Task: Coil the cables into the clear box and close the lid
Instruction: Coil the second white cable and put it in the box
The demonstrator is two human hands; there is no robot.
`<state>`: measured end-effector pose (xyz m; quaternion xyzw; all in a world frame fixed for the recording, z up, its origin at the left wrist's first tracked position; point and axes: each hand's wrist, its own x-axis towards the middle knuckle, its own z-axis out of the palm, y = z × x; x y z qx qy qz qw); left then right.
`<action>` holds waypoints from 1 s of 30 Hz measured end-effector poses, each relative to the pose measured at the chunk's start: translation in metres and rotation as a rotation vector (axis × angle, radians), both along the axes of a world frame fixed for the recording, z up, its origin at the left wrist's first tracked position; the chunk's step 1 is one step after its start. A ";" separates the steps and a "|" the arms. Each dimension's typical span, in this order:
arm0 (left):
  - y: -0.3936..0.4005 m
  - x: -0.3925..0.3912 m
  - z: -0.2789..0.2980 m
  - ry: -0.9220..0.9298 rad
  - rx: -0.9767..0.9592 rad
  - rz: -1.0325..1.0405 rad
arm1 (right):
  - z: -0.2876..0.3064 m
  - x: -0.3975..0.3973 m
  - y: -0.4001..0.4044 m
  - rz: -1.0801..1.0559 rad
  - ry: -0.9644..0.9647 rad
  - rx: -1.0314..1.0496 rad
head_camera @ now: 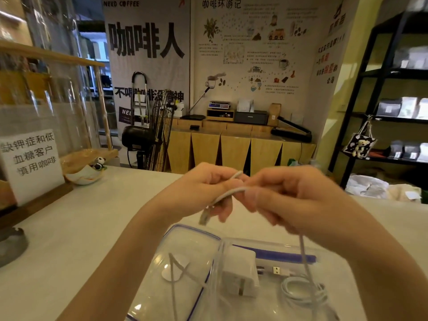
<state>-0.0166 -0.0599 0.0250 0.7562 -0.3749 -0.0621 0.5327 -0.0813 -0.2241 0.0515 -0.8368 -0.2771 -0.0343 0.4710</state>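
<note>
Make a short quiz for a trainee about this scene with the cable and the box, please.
1. True or false: both hands hold the grey cable above the clear box.
2. Which lies inside the box? A) white charger B) scissors C) phone
3. Where is the lid: on the box or beside it?

Key: 1 true. 2 A. 3 beside it, to the left; the box is open.
</note>
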 end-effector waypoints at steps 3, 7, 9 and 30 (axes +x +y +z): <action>-0.002 -0.004 0.001 0.291 -0.176 -0.233 | 0.002 0.009 -0.014 -0.079 -0.110 0.192; -0.002 -0.010 0.003 0.440 -0.229 -0.524 | -0.008 0.024 -0.014 -0.099 -0.122 0.535; -0.005 -0.012 0.006 0.536 -0.360 -0.564 | -0.014 0.029 -0.009 -0.098 -0.075 0.648; -0.007 0.013 -0.002 0.199 -0.915 0.207 | -0.029 0.023 0.019 0.103 0.378 -0.045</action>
